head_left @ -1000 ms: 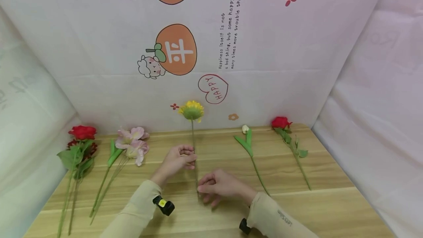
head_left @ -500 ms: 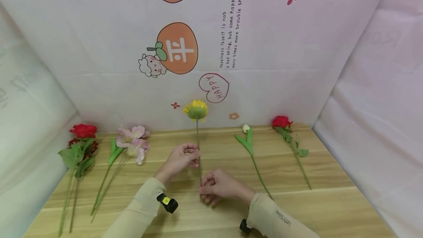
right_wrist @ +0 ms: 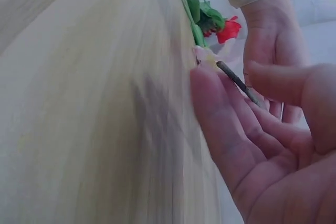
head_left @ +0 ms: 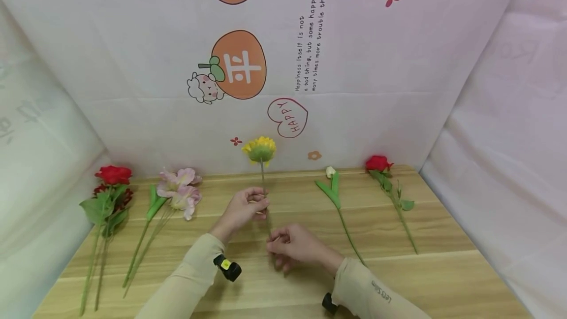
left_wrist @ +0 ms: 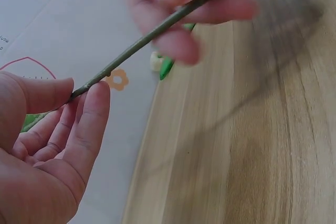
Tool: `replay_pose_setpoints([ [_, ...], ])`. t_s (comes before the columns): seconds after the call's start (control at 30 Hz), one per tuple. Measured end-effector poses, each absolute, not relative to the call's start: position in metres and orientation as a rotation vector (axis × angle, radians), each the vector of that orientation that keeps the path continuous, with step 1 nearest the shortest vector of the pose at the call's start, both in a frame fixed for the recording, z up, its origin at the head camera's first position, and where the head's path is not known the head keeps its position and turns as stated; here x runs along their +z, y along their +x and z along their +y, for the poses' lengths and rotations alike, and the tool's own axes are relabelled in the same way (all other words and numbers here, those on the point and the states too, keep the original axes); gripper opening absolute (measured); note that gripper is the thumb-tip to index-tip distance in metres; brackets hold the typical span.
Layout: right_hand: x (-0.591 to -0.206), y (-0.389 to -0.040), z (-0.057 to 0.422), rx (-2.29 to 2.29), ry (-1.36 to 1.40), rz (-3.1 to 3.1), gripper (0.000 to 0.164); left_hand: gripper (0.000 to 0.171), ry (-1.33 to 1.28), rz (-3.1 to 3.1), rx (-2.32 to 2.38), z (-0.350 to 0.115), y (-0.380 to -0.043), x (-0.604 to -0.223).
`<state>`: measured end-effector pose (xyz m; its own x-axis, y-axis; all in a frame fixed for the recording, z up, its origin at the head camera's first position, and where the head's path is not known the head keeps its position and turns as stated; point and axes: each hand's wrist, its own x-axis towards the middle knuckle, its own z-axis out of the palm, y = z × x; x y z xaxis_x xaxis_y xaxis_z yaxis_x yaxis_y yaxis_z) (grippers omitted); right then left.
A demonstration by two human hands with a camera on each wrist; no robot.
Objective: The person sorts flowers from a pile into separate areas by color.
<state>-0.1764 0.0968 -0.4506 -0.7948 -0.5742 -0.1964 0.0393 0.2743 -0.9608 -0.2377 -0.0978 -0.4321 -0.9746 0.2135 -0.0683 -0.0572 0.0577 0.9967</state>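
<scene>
A yellow artificial-looking flower (head_left: 260,151) stands nearly upright at the middle of the table, its head seen from behind and below. My left hand (head_left: 241,210) pinches its thin green stem (left_wrist: 139,44) between thumb and fingertips. At the stem's lower end is my right hand (head_left: 296,247). Its thumb and fingers are spread apart around the stem in the right wrist view, and the stem end (right_wrist: 231,74) lies by the fingers without a visible pinch. The right hand looks blurred in the left wrist view.
On the wooden table (head_left: 376,279), red flowers (head_left: 110,196), a green-leaved stem (head_left: 148,215) and pink flowers (head_left: 180,191) lie at left. A white tulip (head_left: 334,193) and a red rose (head_left: 378,164) lie at right. A printed cloth (head_left: 354,87) rises behind.
The flower shifted right, then slightly back left, and its stem end has risen. My left hand moved a little right. The right hand's fingers have loosened from the stem's lower end.
</scene>
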Motion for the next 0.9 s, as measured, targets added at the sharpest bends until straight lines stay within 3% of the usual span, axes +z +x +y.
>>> replay_pose_setpoints([
  [0.5,-0.451,-0.180,0.095,-1.635,-0.432,2.069,0.025,0.026,0.229,2.175,1.953,-0.094,-0.240,-0.435],
  [0.9,-0.458,-0.182,0.101,-1.661,-0.394,2.032,0.029,0.035,0.237,2.138,1.932,-0.093,-0.242,-0.443],
])
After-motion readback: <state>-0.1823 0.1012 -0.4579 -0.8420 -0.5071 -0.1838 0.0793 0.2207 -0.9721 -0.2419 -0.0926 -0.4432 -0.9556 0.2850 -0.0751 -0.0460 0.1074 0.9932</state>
